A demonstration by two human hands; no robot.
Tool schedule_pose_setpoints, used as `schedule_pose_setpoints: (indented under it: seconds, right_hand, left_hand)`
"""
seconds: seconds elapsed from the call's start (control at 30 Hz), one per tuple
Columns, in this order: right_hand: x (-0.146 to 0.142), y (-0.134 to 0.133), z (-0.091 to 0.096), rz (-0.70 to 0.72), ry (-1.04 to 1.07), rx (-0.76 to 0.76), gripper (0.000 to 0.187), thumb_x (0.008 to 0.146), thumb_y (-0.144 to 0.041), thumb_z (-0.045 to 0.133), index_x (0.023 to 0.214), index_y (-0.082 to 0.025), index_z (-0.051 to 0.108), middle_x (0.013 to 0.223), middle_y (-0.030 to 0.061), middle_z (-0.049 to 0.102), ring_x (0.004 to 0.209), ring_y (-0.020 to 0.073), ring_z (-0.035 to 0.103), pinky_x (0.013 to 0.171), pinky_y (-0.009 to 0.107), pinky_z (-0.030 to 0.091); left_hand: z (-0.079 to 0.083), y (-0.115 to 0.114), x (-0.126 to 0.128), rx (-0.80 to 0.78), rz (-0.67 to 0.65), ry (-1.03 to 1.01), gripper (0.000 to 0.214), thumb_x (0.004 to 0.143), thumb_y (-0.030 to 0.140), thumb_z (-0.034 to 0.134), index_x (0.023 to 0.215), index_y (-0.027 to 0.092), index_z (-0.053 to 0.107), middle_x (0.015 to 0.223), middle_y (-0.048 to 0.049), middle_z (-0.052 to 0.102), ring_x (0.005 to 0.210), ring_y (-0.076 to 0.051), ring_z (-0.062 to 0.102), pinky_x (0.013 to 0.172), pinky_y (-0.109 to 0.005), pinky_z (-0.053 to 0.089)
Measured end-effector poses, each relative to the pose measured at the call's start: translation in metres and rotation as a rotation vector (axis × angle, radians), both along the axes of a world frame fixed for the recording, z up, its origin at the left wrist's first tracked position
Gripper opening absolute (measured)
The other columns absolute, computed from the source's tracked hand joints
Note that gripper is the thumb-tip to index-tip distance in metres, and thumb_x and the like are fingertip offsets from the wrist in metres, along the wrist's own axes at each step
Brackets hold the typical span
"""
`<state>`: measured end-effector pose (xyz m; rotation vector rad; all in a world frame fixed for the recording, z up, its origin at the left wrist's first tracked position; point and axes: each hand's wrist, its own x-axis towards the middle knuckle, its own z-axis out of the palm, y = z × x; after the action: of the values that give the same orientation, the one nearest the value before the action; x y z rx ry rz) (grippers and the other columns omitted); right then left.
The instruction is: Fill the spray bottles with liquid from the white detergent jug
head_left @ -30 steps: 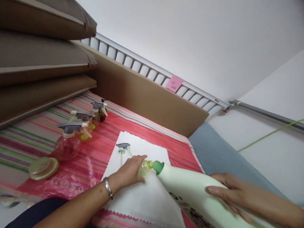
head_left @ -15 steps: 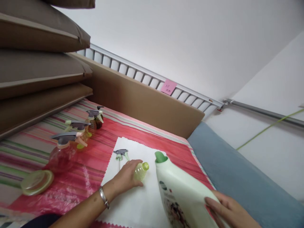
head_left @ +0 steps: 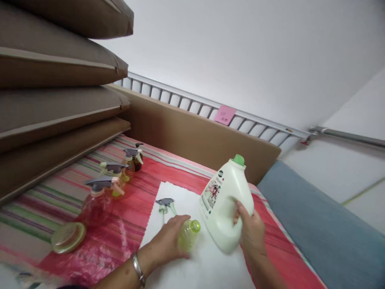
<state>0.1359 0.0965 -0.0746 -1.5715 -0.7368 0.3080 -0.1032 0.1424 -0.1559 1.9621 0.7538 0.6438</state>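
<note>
Head view: the left hand (head_left: 168,241) holds the small bottle (head_left: 189,234) on the white cloth (head_left: 207,265). The right hand (head_left: 251,230) grips the jug (head_left: 224,200) beside it. Keep the bottle steady and upright.

Bright, even light; soft shadows; slight blur bottom-left; wide-angle tilt.

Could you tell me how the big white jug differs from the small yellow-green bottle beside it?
The white jug is far larger and opaque; the small yellow-green bottle is see-through. The jug wears a green cap and a printed label; the small bottle's neck is open, with no label visible. The right hand grips the jug by its handle, tilted slightly; the left hand steadies the small bottle. Both are over the white cloth.
</note>
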Motion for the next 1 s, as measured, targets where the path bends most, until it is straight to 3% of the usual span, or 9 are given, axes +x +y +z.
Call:
schedule_pose_setpoints:
  seconds: [0.1,0.23,0.47,0.57,0.67,0.73,0.8,0.87,1.0]
  right_hand:
    - [-0.005,0.026,-0.025,-0.085,-0.019,-0.007,0.036,0.069,-0.053,0.064,0.061,-0.021,0.05,0.048,-0.0057,0.051,0.045,0.0141,0.046,0.045,0.026,0.037]
    - [-0.008,0.03,-0.045,-0.088,-0.08,-0.104,0.031,0.068,-0.046,0.066,0.057,-0.02,0.054,0.052,-0.0025,0.057,0.053,0.0171,0.052,0.055,0.028,0.039]
    - [-0.001,0.02,-0.048,-0.037,-0.125,-0.264,0.035,0.067,-0.05,0.066,0.055,-0.018,0.059,0.057,0.003,0.064,0.06,0.0226,0.057,0.059,0.032,0.04]
    - [-0.005,0.006,-0.042,-0.023,-0.132,-0.217,0.038,0.067,-0.053,0.065,0.076,-0.017,0.063,0.075,0.0055,0.069,0.071,0.0247,0.061,0.065,0.033,0.045]
    - [-0.013,-0.021,-0.034,-0.097,-0.142,-0.081,0.055,0.072,-0.055,0.059,0.111,-0.019,0.05,0.112,0.0103,0.061,0.1,0.0252,0.058,0.082,0.035,0.046]
    - [-0.023,-0.036,-0.031,-0.115,-0.165,-0.068,0.057,0.071,-0.056,0.058,0.112,-0.019,0.048,0.116,0.0117,0.058,0.104,0.0264,0.056,0.087,0.038,0.045]
    - [-0.039,-0.04,-0.032,0.032,-0.2,-0.169,0.05,0.067,-0.057,0.058,0.099,-0.019,0.055,0.103,0.0112,0.064,0.096,0.0288,0.06,0.083,0.04,0.047]
    - [-0.062,-0.032,-0.037,0.284,-0.231,-0.3,0.041,0.065,-0.056,0.059,0.084,-0.02,0.06,0.086,0.009,0.069,0.083,0.0292,0.064,0.074,0.039,0.051]
    - [-0.114,0.014,-0.052,0.506,-0.312,-0.394,0.02,0.074,-0.045,0.055,0.08,-0.027,0.063,0.074,0.0026,0.07,0.062,0.0224,0.065,0.059,0.032,0.052]
  left_hand:
    - [0.002,-0.003,-0.001,-0.021,0.019,-0.022,0.097,0.046,0.024,0.085,0.132,0.021,0.041,0.136,-0.0143,0.047,0.125,-0.033,0.042,0.107,-0.047,0.031]
    - [0.009,0.0,-0.004,-0.094,0.086,-0.074,0.1,0.044,0.024,0.086,0.132,0.019,0.039,0.134,-0.0153,0.047,0.123,-0.033,0.043,0.106,-0.046,0.032]
    - [0.043,0.039,-0.031,-0.1,0.269,-0.299,0.076,0.052,0.027,0.083,0.117,0.018,0.046,0.115,-0.011,0.059,0.107,-0.027,0.056,0.093,-0.04,0.043]
    - [0.056,0.054,-0.05,-0.078,0.376,-0.366,0.071,0.054,0.024,0.081,0.115,0.016,0.046,0.113,-0.0102,0.06,0.105,-0.025,0.058,0.092,-0.039,0.044]
    - [0.064,0.061,-0.067,-0.03,0.511,-0.368,0.068,0.054,0.022,0.081,0.113,0.015,0.048,0.111,-0.01,0.062,0.105,-0.025,0.058,0.095,-0.04,0.042]
    - [0.067,0.063,-0.074,-0.006,0.58,-0.366,0.068,0.052,0.021,0.081,0.113,0.014,0.05,0.111,-0.0105,0.062,0.106,-0.026,0.058,0.097,-0.04,0.041]
    - [0.067,0.063,-0.077,0.001,0.607,-0.387,0.069,0.051,0.021,0.082,0.112,0.014,0.051,0.111,-0.0102,0.063,0.107,-0.026,0.058,0.097,-0.04,0.041]
    - [0.067,0.063,-0.076,-0.014,0.601,-0.423,0.069,0.05,0.021,0.082,0.111,0.015,0.052,0.11,-0.0093,0.064,0.105,-0.025,0.059,0.096,-0.04,0.043]
    - [0.07,0.062,-0.074,-0.06,0.559,-0.484,0.068,0.051,0.022,0.082,0.112,0.016,0.052,0.107,-0.0079,0.066,0.1,-0.024,0.062,0.093,-0.039,0.045]
